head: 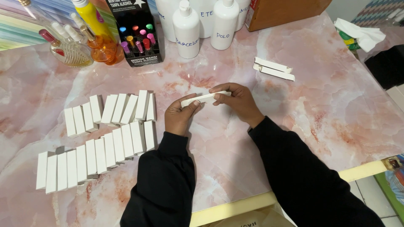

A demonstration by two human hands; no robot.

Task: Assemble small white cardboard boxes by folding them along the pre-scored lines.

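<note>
White slim box (pixel 205 98) lying crosswise, left hand (pixel 179 117), right hand (pixel 237 101) gripping its ends

Small white box (pixel 205 98) part-hidden: left hand (pixel 179 116) thumb covers 1 end, right hand (pixel 237 102) fingers wrap the other, so can't tell if the end flaps are closed. Both palms face away. White bottles (pixel 187 29) and yellow bottle (pixel 91 17) cut off by top edge, as is the cardboard box (pixel 286 12). Dark item (pixel 387 67) clipped at right edge, kind unclear. Brown thing (pixel 248 218) at bottom edge mostly out of view.
</note>
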